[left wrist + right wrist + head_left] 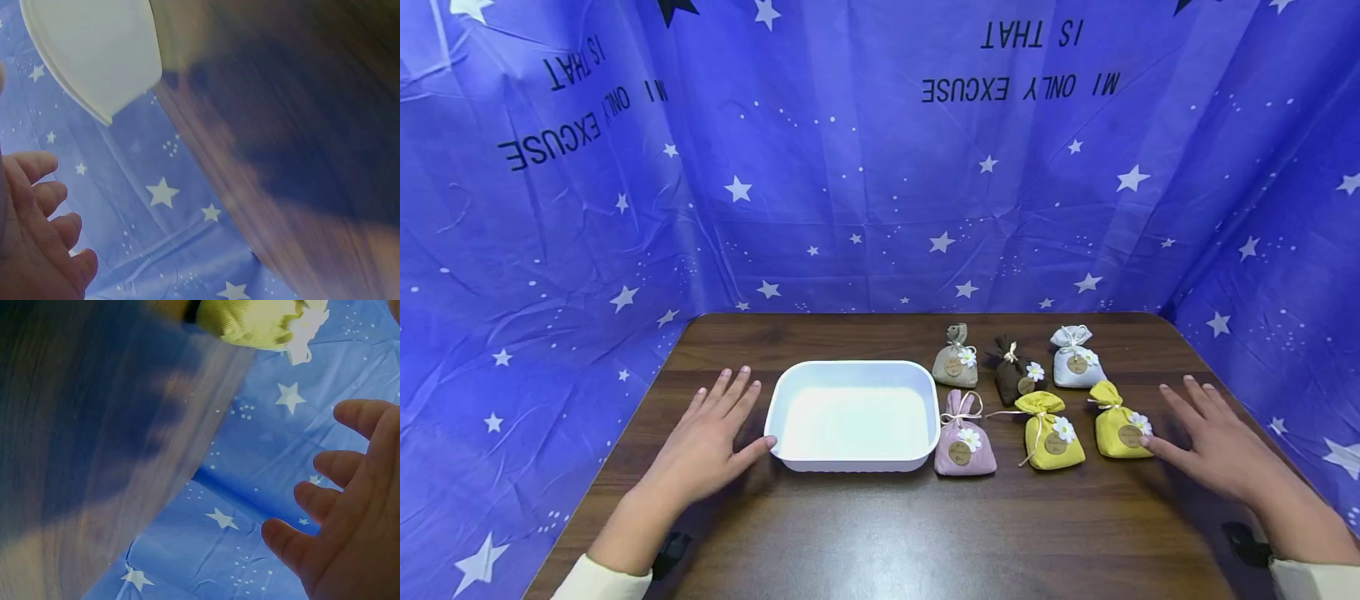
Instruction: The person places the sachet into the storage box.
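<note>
My left hand is spread at the left side of a white rectangular tray, its thumb tip right at the tray's corner. To the right, my right hand is spread too, its thumb tip overlapping the right yellow sachet. Beside that sits another yellow sachet, then a pink sachet close to the tray's right side. Behind them stand a beige sachet, a dark brown sachet and a white sachet. Each has a tied neck, a white flower and a round tag.
The dark wooden table has rounded far corners. A blue curtain with white stars and black lettering surrounds its back and sides.
</note>
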A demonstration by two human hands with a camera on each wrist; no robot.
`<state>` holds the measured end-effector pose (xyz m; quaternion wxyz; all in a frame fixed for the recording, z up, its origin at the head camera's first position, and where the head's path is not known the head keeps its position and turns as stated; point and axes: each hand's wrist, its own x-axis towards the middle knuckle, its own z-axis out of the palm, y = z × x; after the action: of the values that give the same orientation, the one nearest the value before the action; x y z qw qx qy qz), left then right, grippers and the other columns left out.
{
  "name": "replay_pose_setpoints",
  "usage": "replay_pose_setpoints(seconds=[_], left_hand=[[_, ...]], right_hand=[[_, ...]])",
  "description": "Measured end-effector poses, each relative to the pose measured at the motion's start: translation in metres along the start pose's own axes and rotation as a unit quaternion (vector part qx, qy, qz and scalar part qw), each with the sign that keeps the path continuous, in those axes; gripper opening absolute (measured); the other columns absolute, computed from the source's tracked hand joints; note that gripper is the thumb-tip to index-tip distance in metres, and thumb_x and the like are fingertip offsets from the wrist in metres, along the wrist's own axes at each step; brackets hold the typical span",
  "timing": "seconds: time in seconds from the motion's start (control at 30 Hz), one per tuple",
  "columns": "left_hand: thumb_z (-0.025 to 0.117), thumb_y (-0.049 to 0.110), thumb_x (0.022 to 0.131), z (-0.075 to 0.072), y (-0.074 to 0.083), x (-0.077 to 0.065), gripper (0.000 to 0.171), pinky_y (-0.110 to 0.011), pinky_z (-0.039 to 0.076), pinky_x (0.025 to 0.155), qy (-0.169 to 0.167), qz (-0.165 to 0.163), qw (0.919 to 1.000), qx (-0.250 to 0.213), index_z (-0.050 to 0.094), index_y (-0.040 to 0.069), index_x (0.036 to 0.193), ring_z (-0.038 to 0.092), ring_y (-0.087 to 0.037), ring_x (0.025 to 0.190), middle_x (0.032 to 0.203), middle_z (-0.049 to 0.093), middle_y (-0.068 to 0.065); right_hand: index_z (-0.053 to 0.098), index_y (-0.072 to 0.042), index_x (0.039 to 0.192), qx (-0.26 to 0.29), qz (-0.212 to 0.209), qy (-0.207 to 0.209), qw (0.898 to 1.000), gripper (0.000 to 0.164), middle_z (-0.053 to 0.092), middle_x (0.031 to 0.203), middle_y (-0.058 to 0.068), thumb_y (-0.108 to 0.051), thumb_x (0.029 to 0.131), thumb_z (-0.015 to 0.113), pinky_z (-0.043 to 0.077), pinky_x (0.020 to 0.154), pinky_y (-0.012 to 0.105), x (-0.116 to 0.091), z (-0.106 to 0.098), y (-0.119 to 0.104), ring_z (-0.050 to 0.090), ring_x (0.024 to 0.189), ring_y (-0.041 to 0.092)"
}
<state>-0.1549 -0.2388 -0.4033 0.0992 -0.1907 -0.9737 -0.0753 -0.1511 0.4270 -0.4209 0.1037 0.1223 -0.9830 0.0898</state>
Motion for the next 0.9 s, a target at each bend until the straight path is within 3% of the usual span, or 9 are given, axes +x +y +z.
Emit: replay_pose_setpoints(seconds=[0.2, 0.33, 0.4, 0.5, 0.57, 0.63, 0.73, 0.8, 0.9], left_hand=[[0.048, 0.066, 0.095, 0.005, 0.009, 0.007, 0.085, -0.058, 0.013, 0.118, -0.011, 0.001, 0.9999, -0.001, 0.038, 0.005, 0.153, 0.017, -0.038, 0.149, 0.162, 0.023, -0.015], [0.049, 0.065, 0.095, 0.008, 0.014, 0.010, 0.084, -0.059, 0.014, 0.117, -0.007, 0.010, 0.9999, -0.005, 0.039, 0.004, 0.152, 0.017, -0.037, 0.149, 0.162, 0.025, -0.015], [0.050, 0.064, 0.095, 0.011, 0.016, 0.011, 0.084, -0.058, 0.015, 0.118, -0.005, 0.018, 0.9998, -0.007, 0.037, 0.004, 0.153, 0.017, -0.036, 0.149, 0.162, 0.024, -0.014], [0.050, 0.062, 0.096, 0.015, 0.019, 0.013, 0.084, -0.058, 0.015, 0.118, -0.006, 0.027, 0.9996, -0.009, 0.035, 0.004, 0.154, 0.016, -0.035, 0.149, 0.163, 0.022, -0.014], [0.050, 0.062, 0.096, 0.017, 0.020, 0.014, 0.084, -0.057, 0.015, 0.118, -0.008, 0.028, 0.9995, -0.009, 0.034, 0.003, 0.154, 0.017, -0.035, 0.149, 0.163, 0.021, -0.014], [0.050, 0.062, 0.096, 0.020, 0.022, 0.015, 0.084, -0.058, 0.016, 0.118, -0.010, 0.026, 0.9996, -0.010, 0.034, 0.002, 0.154, 0.017, -0.035, 0.149, 0.163, 0.022, -0.015], [0.049, 0.062, 0.097, 0.022, 0.024, 0.015, 0.085, -0.058, 0.018, 0.117, -0.014, 0.024, 0.9996, -0.006, 0.033, 0.001, 0.153, 0.019, -0.036, 0.148, 0.162, 0.022, -0.017], [0.048, 0.061, 0.097, 0.023, 0.024, 0.015, 0.085, -0.057, 0.019, 0.117, -0.016, 0.026, 0.9995, -0.001, 0.033, 0.000, 0.153, 0.019, -0.036, 0.148, 0.162, 0.022, -0.018], [0.046, 0.061, 0.098, 0.025, 0.025, 0.016, 0.085, -0.057, 0.020, 0.117, -0.020, 0.026, 0.9994, 0.003, 0.032, -0.001, 0.153, 0.019, -0.036, 0.148, 0.162, 0.021, -0.019]], right_hand=[[0.034, 0.010, 0.147, 0.064, 0.007, -0.026, 0.998, 0.079, 0.020, 0.148, 0.045, -0.039, 0.094, 0.066, 0.018, 0.099, 0.079, 0.007, 0.001, 0.005, 0.012, 0.137, 0.063], [0.031, 0.014, 0.147, 0.160, 0.025, -0.062, 0.985, 0.074, 0.019, 0.148, 0.046, -0.032, 0.098, 0.061, 0.018, 0.098, 0.080, 0.015, -0.003, 0.004, 0.018, 0.132, 0.067], [0.029, 0.015, 0.147, 0.196, 0.036, -0.079, 0.977, 0.072, 0.022, 0.147, 0.046, -0.030, 0.100, 0.059, 0.024, 0.098, 0.077, 0.019, -0.005, 0.004, 0.023, 0.130, 0.067], [0.029, 0.014, 0.147, 0.225, 0.053, -0.097, 0.968, 0.069, 0.035, 0.141, 0.044, -0.028, 0.102, 0.057, 0.045, 0.097, 0.049, 0.022, -0.006, 0.007, 0.041, 0.125, 0.057], [0.031, 0.014, 0.146, 0.242, 0.059, -0.106, 0.963, 0.065, 0.043, 0.136, 0.042, -0.027, 0.102, 0.056, 0.050, 0.084, 0.030, 0.024, -0.005, 0.008, 0.055, 0.116, 0.037], [0.032, 0.013, 0.146, 0.265, 0.067, -0.118, 0.955, 0.062, 0.047, 0.133, 0.040, -0.026, 0.103, 0.054, 0.049, 0.073, 0.021, 0.024, -0.003, 0.010, 0.058, 0.107, 0.014], [0.030, 0.014, 0.146, 0.313, 0.080, -0.139, 0.936, 0.060, 0.045, 0.135, 0.040, -0.025, 0.105, 0.050, 0.054, 0.072, 0.030, 0.023, 0.000, 0.012, 0.052, 0.098, -0.006], [0.026, 0.014, 0.146, 0.345, 0.097, -0.155, 0.920, 0.060, 0.043, 0.136, 0.040, -0.026, 0.106, 0.047, 0.056, 0.072, 0.035, 0.023, 0.001, 0.013, 0.052, 0.096, -0.007], [0.023, 0.016, 0.146, 0.375, 0.119, -0.179, 0.902, 0.062, 0.043, 0.135, 0.038, -0.027, 0.107, 0.044, 0.057, 0.074, 0.039, 0.022, 0.003, 0.014, 0.055, 0.097, 0.002]])
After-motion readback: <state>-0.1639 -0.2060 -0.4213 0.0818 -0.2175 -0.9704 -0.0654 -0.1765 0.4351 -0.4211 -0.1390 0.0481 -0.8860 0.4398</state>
